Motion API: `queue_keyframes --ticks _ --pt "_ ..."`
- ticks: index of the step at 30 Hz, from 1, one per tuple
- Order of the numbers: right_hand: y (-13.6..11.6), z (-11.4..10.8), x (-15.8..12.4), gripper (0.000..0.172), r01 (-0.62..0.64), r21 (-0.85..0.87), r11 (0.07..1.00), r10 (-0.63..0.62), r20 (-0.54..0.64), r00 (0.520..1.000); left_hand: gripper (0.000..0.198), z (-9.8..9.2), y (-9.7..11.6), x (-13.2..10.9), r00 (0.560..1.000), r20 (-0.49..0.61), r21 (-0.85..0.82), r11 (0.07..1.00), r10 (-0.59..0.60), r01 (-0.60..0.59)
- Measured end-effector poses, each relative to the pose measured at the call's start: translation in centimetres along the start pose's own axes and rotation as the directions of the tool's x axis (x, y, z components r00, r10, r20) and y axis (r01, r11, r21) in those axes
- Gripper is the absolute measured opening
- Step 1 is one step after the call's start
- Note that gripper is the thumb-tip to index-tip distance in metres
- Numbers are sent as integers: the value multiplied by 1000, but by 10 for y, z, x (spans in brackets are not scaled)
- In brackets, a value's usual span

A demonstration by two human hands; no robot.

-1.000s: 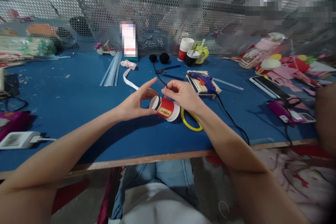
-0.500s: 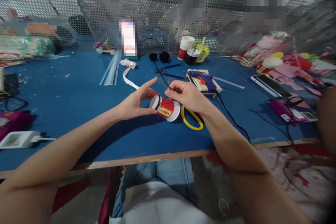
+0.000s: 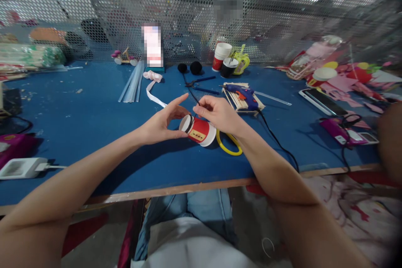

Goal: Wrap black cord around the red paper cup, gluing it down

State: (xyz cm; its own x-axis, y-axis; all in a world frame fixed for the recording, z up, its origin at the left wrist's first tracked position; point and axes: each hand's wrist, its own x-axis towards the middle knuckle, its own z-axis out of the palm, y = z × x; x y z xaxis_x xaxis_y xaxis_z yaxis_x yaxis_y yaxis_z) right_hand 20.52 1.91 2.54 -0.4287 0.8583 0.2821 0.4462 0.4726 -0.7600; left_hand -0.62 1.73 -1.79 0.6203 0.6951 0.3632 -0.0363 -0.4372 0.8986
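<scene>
A small red paper cup [image 3: 199,130] lies on its side above the blue table [image 3: 94,125], its white base toward my left hand [image 3: 161,123]. That hand grips the cup's base end between thumb and fingers, index finger stretched out. My right hand [image 3: 216,113] rests on the cup's upper side and pinches a thin black wire [image 3: 192,94] that runs back to two black pom-poms [image 3: 191,68]. Yellow-handled scissors [image 3: 228,145] lie under my right wrist.
A blue glue gun [image 3: 243,94] rests on wooden sticks, its cord trailing to the table's front edge. Stacked paper cups [image 3: 222,55], clear glue sticks [image 3: 133,83], a white ribbon [image 3: 153,88], phones [image 3: 320,102] and pink craft scraps lie around. A perforated metal screen [image 3: 188,8] closes the back.
My right hand has shifted slightly with the black wire at the cup's base; the cup and my left hand stay in the same place.
</scene>
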Motion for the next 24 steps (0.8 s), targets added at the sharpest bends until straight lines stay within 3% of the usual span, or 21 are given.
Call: queue_keyframes --ticks 24 --pt "10 18 -3 23 -44 -161 986 58 85 995 94 -1 2 1 999 43 65 997 31 -34"
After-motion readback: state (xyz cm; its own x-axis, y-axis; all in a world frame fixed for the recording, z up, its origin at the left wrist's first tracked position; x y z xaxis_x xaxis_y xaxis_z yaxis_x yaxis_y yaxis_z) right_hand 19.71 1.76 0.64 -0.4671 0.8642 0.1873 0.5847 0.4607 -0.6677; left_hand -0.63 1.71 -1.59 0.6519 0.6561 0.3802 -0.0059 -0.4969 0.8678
